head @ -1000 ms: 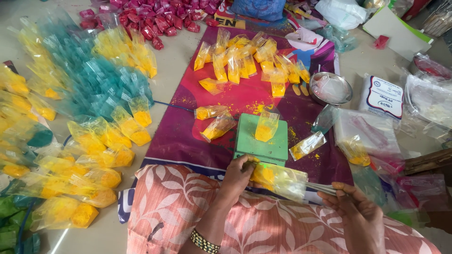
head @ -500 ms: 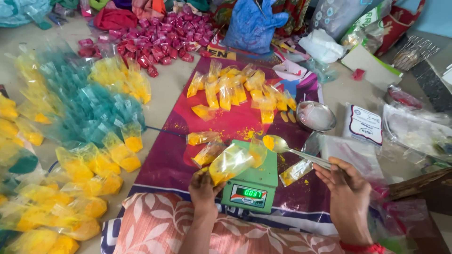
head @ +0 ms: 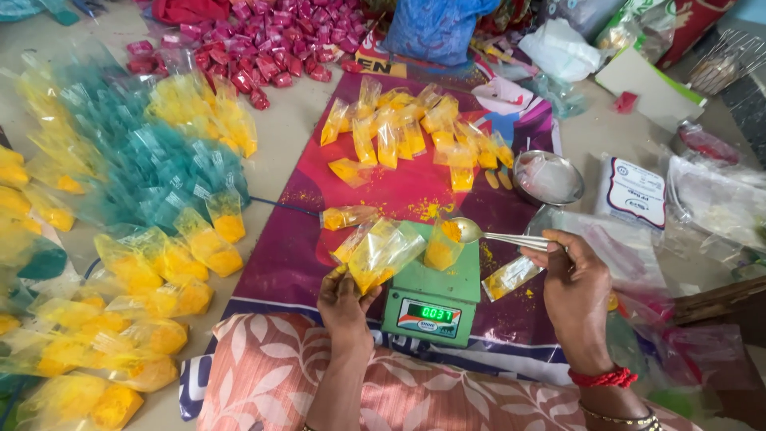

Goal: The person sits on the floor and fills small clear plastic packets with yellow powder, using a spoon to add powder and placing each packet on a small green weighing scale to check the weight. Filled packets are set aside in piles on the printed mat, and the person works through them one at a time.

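Left hand [head: 345, 297] pinches a yellow packet [head: 385, 254]; right hand [head: 576, 289] grips a spoon [head: 499, 236], handle end hidden.

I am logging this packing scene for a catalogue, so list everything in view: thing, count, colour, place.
Weighing scale: one, green, on the mat in front of the person.
Pouch on scale: one, clear with yellow powder, on the scale's platform.
Spoon: one, metal, bowl over that pouch.
Held pouch: one, clear with yellow powder, above the scale's left edge.
Mat: one, magenta printed, on the floor.
Yellow pouches: many, far end of the mat.
Yellow and teal pouches: many, heaped on the left.
Red pouches: many, top.
Steel bowl: one, right of the mat.
Blue bag: one, top centre.
Left hand: fingers pinch the held pouch.
Right hand: holds the spoon handle.
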